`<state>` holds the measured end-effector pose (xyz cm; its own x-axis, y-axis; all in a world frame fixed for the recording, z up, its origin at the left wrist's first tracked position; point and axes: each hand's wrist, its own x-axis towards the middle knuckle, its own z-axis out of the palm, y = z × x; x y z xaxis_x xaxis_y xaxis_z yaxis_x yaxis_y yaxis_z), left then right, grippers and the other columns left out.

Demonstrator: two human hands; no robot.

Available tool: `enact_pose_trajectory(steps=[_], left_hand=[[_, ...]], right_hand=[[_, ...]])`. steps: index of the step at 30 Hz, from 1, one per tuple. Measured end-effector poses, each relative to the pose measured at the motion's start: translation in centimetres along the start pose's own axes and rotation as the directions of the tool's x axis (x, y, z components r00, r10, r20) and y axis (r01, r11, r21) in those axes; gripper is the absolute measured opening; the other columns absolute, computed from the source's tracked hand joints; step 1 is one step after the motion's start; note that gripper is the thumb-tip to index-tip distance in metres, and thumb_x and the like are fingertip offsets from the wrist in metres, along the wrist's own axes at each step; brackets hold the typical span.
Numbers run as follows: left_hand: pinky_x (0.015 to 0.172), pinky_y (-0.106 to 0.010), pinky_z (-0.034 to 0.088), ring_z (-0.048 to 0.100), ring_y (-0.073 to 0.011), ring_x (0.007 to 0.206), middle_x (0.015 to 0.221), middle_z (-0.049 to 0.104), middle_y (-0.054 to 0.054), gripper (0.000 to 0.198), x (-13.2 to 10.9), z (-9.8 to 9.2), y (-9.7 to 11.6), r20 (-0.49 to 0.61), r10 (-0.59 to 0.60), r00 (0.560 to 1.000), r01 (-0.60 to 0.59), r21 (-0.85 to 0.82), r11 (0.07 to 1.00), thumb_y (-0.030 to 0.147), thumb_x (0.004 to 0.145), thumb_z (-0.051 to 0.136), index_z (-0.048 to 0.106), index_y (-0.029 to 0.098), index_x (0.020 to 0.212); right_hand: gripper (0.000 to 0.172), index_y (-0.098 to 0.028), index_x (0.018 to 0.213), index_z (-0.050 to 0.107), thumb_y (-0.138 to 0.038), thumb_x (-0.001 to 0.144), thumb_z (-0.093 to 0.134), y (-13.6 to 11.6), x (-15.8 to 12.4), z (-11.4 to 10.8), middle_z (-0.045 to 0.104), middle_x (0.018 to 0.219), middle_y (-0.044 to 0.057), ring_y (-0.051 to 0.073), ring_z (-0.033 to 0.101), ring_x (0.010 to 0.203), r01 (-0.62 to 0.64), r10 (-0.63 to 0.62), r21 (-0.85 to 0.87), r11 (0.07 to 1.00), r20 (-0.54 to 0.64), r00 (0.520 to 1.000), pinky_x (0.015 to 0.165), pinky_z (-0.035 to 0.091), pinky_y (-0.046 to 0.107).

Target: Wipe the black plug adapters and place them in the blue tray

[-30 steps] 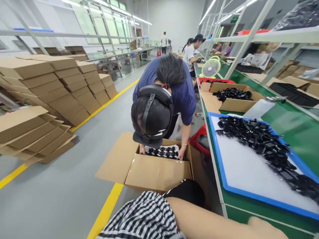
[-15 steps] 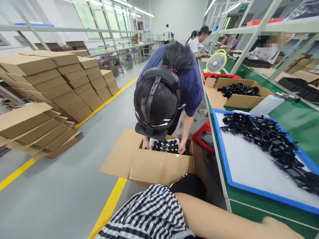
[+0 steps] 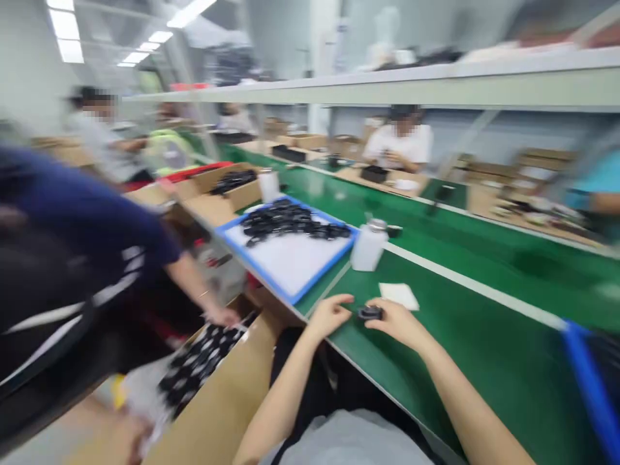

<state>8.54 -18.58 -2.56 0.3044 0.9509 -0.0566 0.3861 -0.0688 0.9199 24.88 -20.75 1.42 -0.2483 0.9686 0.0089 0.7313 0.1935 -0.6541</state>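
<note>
The view swung from the floor box to the green table (image 3: 484, 336). Left hand (image 3: 330, 314) and right hand (image 3: 394, 321) pinch a small black part (image 3: 371, 314) btwn them. Prob. light, hard plastic; blurry. Hold its edges.

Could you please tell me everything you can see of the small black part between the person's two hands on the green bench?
The small black part is dark, low and roundish, probably plastic; motion blur hides finer detail. It sits at the green bench surface near its front edge. The right hand pinches it with its fingertips, while the left hand reaches toward it, and contact cannot be told. A white paper slip lies just behind it.
</note>
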Motion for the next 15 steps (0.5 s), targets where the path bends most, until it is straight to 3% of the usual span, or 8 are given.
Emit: enact_pose_trajectory(steps=[2, 4, 5, 7, 9, 10, 12, 15], left_hand=[[0.062, -0.026, 0.043, 0.053, -0.0128, 0.063, 0.075, 0.061, -0.005, 0.035, 1.3, 0.4, -0.2, 0.033, 0.054, 0.998, -0.055, 0.055, 0.997, 0.024, 0.069, 0.039, 0.054, 0.013, 0.098], [0.071, -0.031, 0.042, 0.054, -0.0168, 0.072, 0.083, 0.060, -0.009, 0.037, 2.4, 0.8, -0.8, 0.050, 0.090, 0.995, -0.095, 0.113, 0.989, 0.031, 0.067, 0.039, 0.055, 0.011, 0.094], [0.071, -0.031, 0.042, 0.054, -0.0174, 0.072, 0.083, 0.060, -0.008, 0.036, 2.8, 0.9, -1.2, 0.003, 0.109, 0.994, -0.108, 0.174, 0.979, 0.035, 0.063, 0.044, 0.058, 0.012, 0.088], [0.070, -0.030, 0.043, 0.055, -0.0176, 0.070, 0.082, 0.061, -0.006, 0.039, 3.2, 1.0, -2.0, -0.032, 0.098, 0.995, -0.087, 0.239, 0.967, 0.041, 0.060, 0.046, 0.059, 0.015, 0.085], [0.069, -0.030, 0.043, 0.055, -0.0179, 0.069, 0.079, 0.061, -0.005, 0.040, 3.3, 0.8, -2.4, -0.036, 0.064, 0.997, -0.050, 0.302, 0.952, 0.044, 0.059, 0.044, 0.059, 0.017, 0.085], [0.068, -0.031, 0.043, 0.055, -0.0183, 0.069, 0.078, 0.061, -0.004, 0.040, 3.3, 0.7, -2.5, -0.030, 0.051, 0.998, -0.038, 0.336, 0.941, 0.045, 0.059, 0.043, 0.059, 0.018, 0.085], [0.069, -0.031, 0.043, 0.055, -0.0192, 0.071, 0.079, 0.061, -0.004, 0.040, 3.2, 0.6, -2.4, -0.012, 0.044, 0.999, -0.036, 0.390, 0.920, 0.045, 0.059, 0.042, 0.059, 0.019, 0.084], [0.069, -0.032, 0.043, 0.055, -0.0201, 0.074, 0.082, 0.060, -0.004, 0.039, 3.3, 0.6, -2.2, -0.003, 0.047, 0.999, -0.042, 0.419, 0.907, 0.046, 0.059, 0.042, 0.059, 0.020, 0.083]], right_hand=[[0.023, -0.019, 0.079, 0.055, -0.022, 0.057, 0.061, -0.8, -3.3, -2.3, 0.060, 0.074, 0.001, 0.017, 0.056, 0.066, -0.036, 0.059, 0.119, 0.992, -0.195, 0.979, 0.059, 0.046, 0.028], [0.030, -0.021, 0.087, 0.055, -0.022, 0.058, 0.063, -1.9, -8.0, -5.0, 0.060, 0.086, 0.002, 0.017, 0.056, 0.076, -0.008, 0.066, 0.114, 0.993, -0.512, 0.857, 0.062, 0.046, 0.028], [0.032, -0.022, 0.089, 0.054, -0.021, 0.058, 0.064, -2.5, -10.7, -6.5, 0.058, 0.091, 0.002, 0.017, 0.054, 0.083, -0.006, 0.049, 0.065, 0.998, -0.687, 0.725, 0.068, 0.045, 0.029], [0.034, -0.023, 0.090, 0.054, -0.018, 0.058, 0.064, -3.4, -16.3, -9.5, 0.056, 0.094, 0.001, 0.018, 0.051, 0.089, -0.070, -0.026, -0.050, 0.996, -0.949, 0.313, 0.075, 0.042, 0.033], [0.037, -0.021, 0.088, 0.054, -0.015, 0.054, 0.066, -3.0, -21.9, -12.3, 0.055, 0.090, 0.001, 0.017, 0.052, 0.085, -0.204, -0.152, -0.121, 0.971, -0.979, -0.139, 0.072, 0.042, 0.034], [0.039, -0.019, 0.088, 0.054, -0.015, 0.051, 0.068, -2.3, -24.5, -13.6, 0.054, 0.089, 0.002, 0.017, 0.052, 0.084, -0.311, -0.196, -0.109, 0.944, -0.944, -0.267, 0.072, 0.042, 0.035], [0.035, -0.015, 0.082, 0.056, -0.014, 0.049, 0.067, 0.3, -29.1, -15.6, 0.054, 0.081, 0.003, 0.016, 0.052, 0.078, -0.534, -0.075, 0.097, 0.840, -0.954, -0.290, 0.068, 0.041, 0.031], [0.022, -0.013, 0.070, 0.059, -0.008, 0.049, 0.064, 5.3, -33.4, -16.9, 0.051, 0.053, -0.002, 0.011, 0.047, 0.050, -0.699, 0.401, 0.391, 0.599, -0.902, -0.161, 0.057, 0.038, 0.030]])
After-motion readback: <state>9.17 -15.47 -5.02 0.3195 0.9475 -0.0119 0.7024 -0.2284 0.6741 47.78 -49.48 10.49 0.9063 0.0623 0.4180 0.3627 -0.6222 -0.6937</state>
